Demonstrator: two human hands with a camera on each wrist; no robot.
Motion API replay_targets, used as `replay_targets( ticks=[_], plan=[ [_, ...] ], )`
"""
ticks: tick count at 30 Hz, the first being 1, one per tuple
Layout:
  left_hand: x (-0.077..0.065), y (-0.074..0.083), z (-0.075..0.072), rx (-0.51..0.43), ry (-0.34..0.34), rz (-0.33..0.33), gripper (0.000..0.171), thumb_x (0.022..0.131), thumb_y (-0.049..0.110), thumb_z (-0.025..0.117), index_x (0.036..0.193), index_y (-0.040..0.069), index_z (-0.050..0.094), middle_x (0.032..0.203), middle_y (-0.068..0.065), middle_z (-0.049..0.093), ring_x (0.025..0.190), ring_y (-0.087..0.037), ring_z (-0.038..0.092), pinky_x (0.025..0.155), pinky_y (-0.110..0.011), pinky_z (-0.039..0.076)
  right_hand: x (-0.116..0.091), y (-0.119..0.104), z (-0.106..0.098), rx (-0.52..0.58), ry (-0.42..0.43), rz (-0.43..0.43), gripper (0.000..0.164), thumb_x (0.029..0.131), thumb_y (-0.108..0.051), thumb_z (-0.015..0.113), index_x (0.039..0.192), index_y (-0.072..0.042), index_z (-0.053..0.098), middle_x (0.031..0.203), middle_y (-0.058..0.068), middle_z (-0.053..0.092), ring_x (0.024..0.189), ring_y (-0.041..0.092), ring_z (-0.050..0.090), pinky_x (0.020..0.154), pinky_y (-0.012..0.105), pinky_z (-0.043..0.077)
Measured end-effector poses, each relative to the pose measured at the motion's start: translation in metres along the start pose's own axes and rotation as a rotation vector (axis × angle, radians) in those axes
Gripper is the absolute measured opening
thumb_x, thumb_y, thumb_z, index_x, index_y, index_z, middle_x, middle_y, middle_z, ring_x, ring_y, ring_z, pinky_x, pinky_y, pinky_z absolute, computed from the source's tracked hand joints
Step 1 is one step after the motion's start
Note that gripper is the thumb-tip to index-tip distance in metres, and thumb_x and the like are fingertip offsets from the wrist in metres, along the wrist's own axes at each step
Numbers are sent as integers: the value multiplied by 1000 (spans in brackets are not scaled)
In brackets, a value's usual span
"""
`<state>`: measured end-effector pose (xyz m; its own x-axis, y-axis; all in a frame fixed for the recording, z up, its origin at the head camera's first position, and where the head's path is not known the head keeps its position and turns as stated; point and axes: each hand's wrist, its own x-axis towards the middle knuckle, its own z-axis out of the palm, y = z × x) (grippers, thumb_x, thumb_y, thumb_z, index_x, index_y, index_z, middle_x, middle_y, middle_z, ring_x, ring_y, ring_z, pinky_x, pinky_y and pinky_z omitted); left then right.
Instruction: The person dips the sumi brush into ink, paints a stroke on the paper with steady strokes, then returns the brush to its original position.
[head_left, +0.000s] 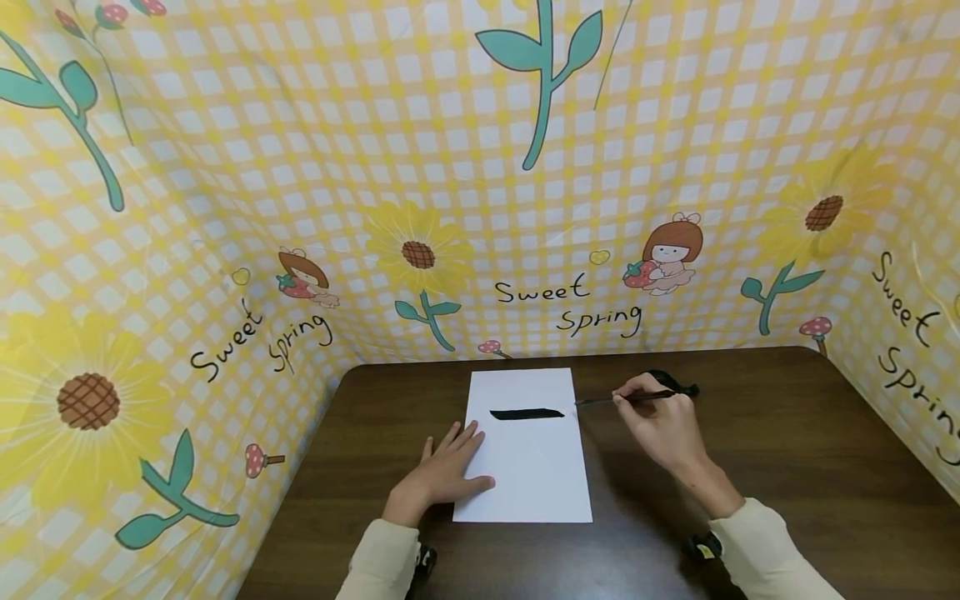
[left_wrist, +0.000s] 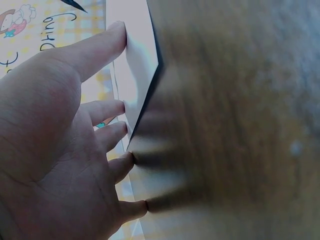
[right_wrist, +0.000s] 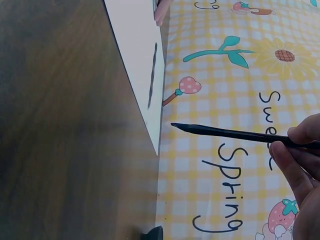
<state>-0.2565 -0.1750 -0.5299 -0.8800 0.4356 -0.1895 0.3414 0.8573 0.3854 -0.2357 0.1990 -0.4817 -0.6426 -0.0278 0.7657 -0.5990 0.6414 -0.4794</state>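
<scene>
A white sheet of paper lies on the dark table, with one broad black horizontal stroke across its upper part. My left hand rests at the paper's left edge, fingers spread and thumb on the sheet; the left wrist view shows the same hand with its fingertips down. My right hand pinches a thin dark brush between thumb and fingers. The brush points left, its dark tip near the paper's upper right edge and seemingly above the table.
Beyond the right hand sits a black object, partly hidden by that hand. The wooden table extends to both sides of the paper. Yellow checked cloth with sunflowers and lettering surrounds the table at the back and sides.
</scene>
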Motion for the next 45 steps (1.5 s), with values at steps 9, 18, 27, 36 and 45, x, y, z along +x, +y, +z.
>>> replay_targets(
  ticks=[9,18,27,36,45],
  plan=[
    [-2,3,-1,10,-2,-2,88,100,57,67,169,14,33,180,-7,20,167,-39,12,125,-79,6,3,2,-9,-3,21,41,20,86,6,84,95,-7,71,90,3,80,74,20,79,70,11,57],
    [-1,4,-2,20,-9,2,88,100,56,67,169,13,32,180,-8,20,167,-39,11,124,-80,6,8,3,-18,0,48,14,20,86,8,82,97,-5,73,91,3,81,73,20,78,69,8,55],
    [-1,2,-1,10,-7,0,88,100,58,67,169,14,33,180,-7,19,167,-38,11,124,-80,6,13,3,-27,-20,62,36,19,87,5,83,99,-6,73,93,2,81,75,24,79,73,5,53],
    [-2,5,-5,15,-8,7,88,100,55,67,168,12,33,179,-9,20,167,-40,11,124,-81,7,16,6,-37,-56,64,53,17,89,3,82,101,-6,73,96,4,81,78,24,79,74,3,51],
    [-4,6,-4,12,-4,6,89,100,55,69,168,11,34,179,-10,21,167,-40,12,123,-81,7,17,11,-45,-78,85,48,19,89,3,83,103,-6,73,97,4,82,83,-13,68,73,2,50]
  ],
)
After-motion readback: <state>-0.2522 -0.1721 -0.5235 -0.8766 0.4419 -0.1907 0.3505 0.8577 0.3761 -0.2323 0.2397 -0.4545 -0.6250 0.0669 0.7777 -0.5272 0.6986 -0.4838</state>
